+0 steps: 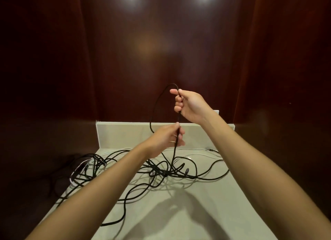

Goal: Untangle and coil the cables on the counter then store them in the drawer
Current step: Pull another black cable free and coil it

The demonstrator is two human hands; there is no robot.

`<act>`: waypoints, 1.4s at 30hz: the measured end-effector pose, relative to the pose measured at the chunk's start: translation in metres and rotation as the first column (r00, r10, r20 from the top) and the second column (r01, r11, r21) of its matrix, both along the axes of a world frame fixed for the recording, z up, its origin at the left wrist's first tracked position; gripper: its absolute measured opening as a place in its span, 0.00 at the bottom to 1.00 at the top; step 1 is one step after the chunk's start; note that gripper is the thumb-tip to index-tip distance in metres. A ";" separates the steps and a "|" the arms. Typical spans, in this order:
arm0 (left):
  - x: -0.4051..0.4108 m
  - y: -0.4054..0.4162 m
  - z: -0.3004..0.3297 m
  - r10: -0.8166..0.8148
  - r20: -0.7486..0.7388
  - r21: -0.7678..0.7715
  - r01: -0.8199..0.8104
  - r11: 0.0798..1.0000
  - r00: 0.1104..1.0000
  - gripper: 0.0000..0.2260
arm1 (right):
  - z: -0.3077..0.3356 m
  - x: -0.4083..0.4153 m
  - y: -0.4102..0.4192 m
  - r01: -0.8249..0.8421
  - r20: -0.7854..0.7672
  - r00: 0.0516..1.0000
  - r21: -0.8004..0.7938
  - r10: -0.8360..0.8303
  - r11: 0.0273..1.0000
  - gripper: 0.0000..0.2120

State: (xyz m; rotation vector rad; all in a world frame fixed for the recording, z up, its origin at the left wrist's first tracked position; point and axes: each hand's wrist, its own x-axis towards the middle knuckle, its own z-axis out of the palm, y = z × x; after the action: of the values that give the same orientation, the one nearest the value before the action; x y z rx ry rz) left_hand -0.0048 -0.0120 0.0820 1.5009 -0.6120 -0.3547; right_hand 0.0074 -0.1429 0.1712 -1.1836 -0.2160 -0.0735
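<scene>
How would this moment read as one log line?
step: coiling | right hand: grips black cable | left hand: pinches it below | tangle: on counter

The thin tangled cord cables point(161, 170) are showing black throughout. A slim cable point(197, 149) along the rear is showing white. The flat stone surface point(179, 213) is showing pale grey-green, unpatterned. The glossy wooden wall panels point(161, 42) are showing dark reddish-brown with faint grain.

A home-like interior: glossy dark wood panelling point(161, 42) rises behind a pale stone table point(179, 213) with an upstand.
</scene>
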 end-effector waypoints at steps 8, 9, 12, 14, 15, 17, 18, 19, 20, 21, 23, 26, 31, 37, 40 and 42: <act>0.017 0.007 0.040 0.000 -0.262 -0.643 -0.175 0.746 0.965 0.18 | -0.074 -0.004 -0.002 -0.191 -0.157 0.977 -0.340 0.145 0.921 0.32; 0.020 0.011 0.049 -0.017 -0.277 -0.692 -0.187 0.698 0.961 0.18 | -0.087 -0.008 0.000 -0.256 -0.176 0.964 -0.384 0.202 0.887 0.34; 0.027 0.025 0.071 -0.025 -0.309 -0.778 -0.237 0.582 0.951 0.18 | -0.116 -0.017 -0.002 -0.354 -0.208 0.934 -0.422 0.291 0.835 0.33; 0.030 0.036 0.081 0.009 -0.322 -0.804 -0.279 0.525 0.947 0.18 | -0.125 -0.018 -0.012 -0.328 -0.181 0.944 -0.404 0.277 0.854 0.26; 0.032 0.041 0.084 0.028 -0.331 -0.814 -0.301 0.497 0.943 0.18 | -0.127 -0.017 -0.018 -0.295 -0.154 0.955 -0.422 0.253 0.857 0.22; 0.038 0.050 0.083 0.069 -0.355 -0.819 -0.346 0.458 0.932 0.19 | -0.128 -0.013 -0.027 -0.227 -0.104 0.974 -0.497 0.203 0.838 0.15; 0.039 0.052 0.081 0.099 -0.367 -0.811 -0.370 0.454 0.925 0.19 | -0.127 -0.011 -0.029 -0.190 -0.082 0.981 -0.543 0.174 0.818 0.14; 0.042 0.054 0.078 0.140 -0.376 -0.793 -0.397 0.462 0.916 0.18 | -0.126 -0.008 -0.031 -0.140 -0.051 0.989 -0.582 0.135 0.801 0.13; 0.044 0.055 0.075 0.189 -0.380 -0.770 -0.423 0.477 0.905 0.18 | -0.124 -0.006 -0.032 -0.079 -0.014 0.996 -0.596 0.088 0.799 0.13; 0.046 0.056 0.071 0.238 -0.379 -0.743 -0.448 0.497 0.894 0.17 | -0.120 -0.003 -0.032 -0.011 0.024 0.999 -0.576 0.030 0.817 0.13; 0.047 0.058 0.064 0.289 -0.353 -0.684 -0.456 0.569 0.890 0.15 | -0.107 0.003 -0.031 0.097 0.055 0.995 -0.437 -0.081 0.894 0.13; 0.045 0.049 0.051 0.270 -0.303 -0.546 -0.399 0.737 0.914 0.15 | -0.076 0.012 -0.026 0.164 0.029 0.986 -0.188 -0.161 0.968 0.13; 0.031 0.015 0.019 0.154 -0.181 -0.114 -0.176 0.978 0.971 0.24 | -0.024 0.016 -0.013 0.108 0.052 0.992 0.060 -0.111 0.992 0.12; 0.015 -0.011 -0.001 -0.084 -0.086 -0.040 0.081 0.996 0.993 0.18 | -0.003 0.018 -0.010 0.099 0.060 0.993 0.016 -0.100 0.995 0.11; 0.015 -0.014 0.004 -0.023 -0.096 -0.216 0.002 0.976 0.995 0.15 | -0.012 0.016 -0.017 0.113 0.012 0.994 -0.063 -0.112 0.992 0.12; 0.017 -0.012 0.014 -0.005 -0.114 -0.347 -0.035 0.937 0.993 0.15 | -0.027 0.016 -0.021 0.053 -0.045 0.997 -0.147 -0.060 0.988 0.18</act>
State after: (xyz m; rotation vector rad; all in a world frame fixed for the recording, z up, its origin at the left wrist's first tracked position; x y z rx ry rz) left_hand 0.0126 -0.0244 0.0962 1.1361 -0.5412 -0.2995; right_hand 0.0236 -0.1635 0.1439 -1.3365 -0.1464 -0.0793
